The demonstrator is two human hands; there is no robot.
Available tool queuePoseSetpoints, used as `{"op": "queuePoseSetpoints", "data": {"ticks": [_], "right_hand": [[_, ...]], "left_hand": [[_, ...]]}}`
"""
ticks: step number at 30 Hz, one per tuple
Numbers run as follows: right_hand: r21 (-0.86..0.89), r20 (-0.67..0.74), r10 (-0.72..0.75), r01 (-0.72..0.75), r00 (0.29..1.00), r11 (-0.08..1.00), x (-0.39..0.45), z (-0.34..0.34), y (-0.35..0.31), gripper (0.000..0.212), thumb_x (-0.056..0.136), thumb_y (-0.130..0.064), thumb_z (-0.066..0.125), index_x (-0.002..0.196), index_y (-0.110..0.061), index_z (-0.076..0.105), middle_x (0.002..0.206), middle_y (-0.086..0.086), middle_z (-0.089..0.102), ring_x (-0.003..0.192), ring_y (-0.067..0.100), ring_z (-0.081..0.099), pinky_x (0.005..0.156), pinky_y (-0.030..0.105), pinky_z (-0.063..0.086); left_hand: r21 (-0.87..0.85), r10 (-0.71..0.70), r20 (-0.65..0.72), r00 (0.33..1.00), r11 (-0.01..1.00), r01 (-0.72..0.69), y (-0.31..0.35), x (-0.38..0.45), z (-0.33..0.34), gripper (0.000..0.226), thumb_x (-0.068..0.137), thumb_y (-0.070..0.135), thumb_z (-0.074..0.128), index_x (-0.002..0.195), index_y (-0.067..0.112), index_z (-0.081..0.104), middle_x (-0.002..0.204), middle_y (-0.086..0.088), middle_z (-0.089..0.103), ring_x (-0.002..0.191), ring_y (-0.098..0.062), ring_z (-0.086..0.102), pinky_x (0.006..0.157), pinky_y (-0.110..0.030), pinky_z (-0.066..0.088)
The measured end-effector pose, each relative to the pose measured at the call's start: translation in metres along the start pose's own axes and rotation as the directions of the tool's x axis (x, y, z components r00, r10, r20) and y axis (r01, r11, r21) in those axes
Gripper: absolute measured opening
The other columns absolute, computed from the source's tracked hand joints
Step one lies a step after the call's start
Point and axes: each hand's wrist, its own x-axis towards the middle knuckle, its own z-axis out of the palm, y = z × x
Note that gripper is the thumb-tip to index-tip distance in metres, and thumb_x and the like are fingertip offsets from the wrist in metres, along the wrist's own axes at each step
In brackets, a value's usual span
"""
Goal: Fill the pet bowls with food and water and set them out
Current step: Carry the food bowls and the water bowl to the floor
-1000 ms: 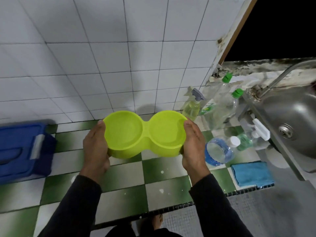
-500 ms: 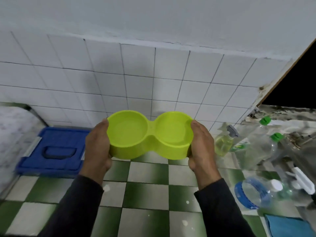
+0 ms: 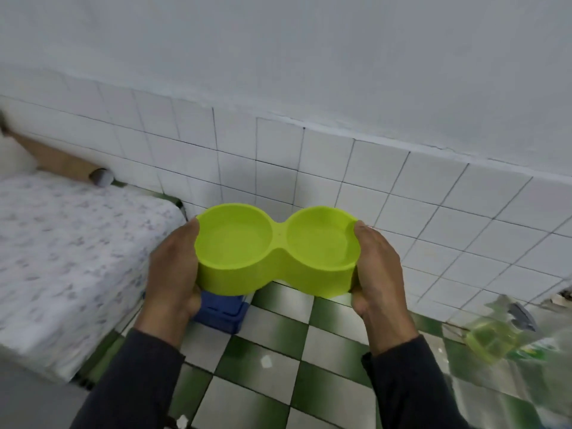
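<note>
- Double pet bowl (image 3: 277,253), lime green, two round wells joined at a narrow waist. I hold it up in the air in front of the white tiled wall (image 3: 402,199), above the green-and-white checkered floor (image 3: 278,360), touching no surface.
- My left hand (image 3: 175,274) clasps the left end: thumb lies along the rim, the other fingers go under or behind the bowl's wall where I cannot see them.
- My right hand (image 3: 376,274) clasps the right end the same way, thumb at the rim, the rest curled round the far side and base, mostly hidden.
- Bowl sits roughly level, its right end a touch further from me. Both wells look pale and smooth inside; I cannot tell whether either holds water. No food shows in them.
- Blue plastic box (image 3: 221,311) on the floor, below the bowl's left well, partly hidden by my left hand.
- Mattress with a pale flowered sheet (image 3: 68,252) to the left, against the wall.
- Spray bottle of yellow-green liquid (image 3: 492,335) on the floor at the right, blurred.
- Dark sleeves cover both my forearms.
</note>
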Motion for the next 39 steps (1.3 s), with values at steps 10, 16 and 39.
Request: {"op": "queuePoseSetpoints", "data": {"ticks": [10, 16, 39], "right_hand": [[-0.014, 0.196, -0.004, 0.007, 0.981, 1.0, -0.043, 0.133, 0.031, 0.009, 0.1, -0.031, 0.062, 0.097, -0.032, 0.07, 0.113, -0.009, 0.069, 0.105, 0.016, 0.064, 0.088, 0.039, 0.054], [-0.069, 0.354, 0.044, -0.021, 0.934, 0.997, -0.067, 0.223, 0.057, 0.009, 0.1, -0.035, 0.062, 0.099, -0.032, 0.07, 0.117, -0.004, 0.069, 0.104, 0.02, 0.065, 0.075, 0.034, 0.053], [-0.266, 0.826, 0.256, -0.052, 0.502, 0.962, -0.208, 0.568, 0.151, 0.013, 0.101, -0.036, 0.06, 0.092, -0.037, 0.068, 0.104, -0.023, 0.063, 0.108, 0.015, 0.061, 0.104, 0.051, 0.049]], "left_hand": [[-0.101, 0.054, -0.21, 0.976, 0.992, -0.076, 0.064, 0.024, -0.124, 0.013, 0.102, 0.036, 0.062, 0.094, 0.033, 0.072, 0.101, 0.011, 0.073, 0.094, -0.014, 0.07, 0.072, -0.035, 0.057], [-0.107, 0.108, -0.344, 0.933, 0.982, -0.153, 0.098, 0.032, -0.204, 0.014, 0.103, 0.032, 0.061, 0.095, 0.031, 0.072, 0.094, 0.012, 0.076, 0.098, -0.018, 0.072, 0.079, -0.037, 0.057], [0.029, 0.236, -0.851, 0.47, 0.913, -0.406, 0.203, 0.063, -0.484, 0.021, 0.102, 0.03, 0.062, 0.093, 0.019, 0.076, 0.103, -0.006, 0.077, 0.098, -0.028, 0.07, 0.088, -0.05, 0.054]]}}
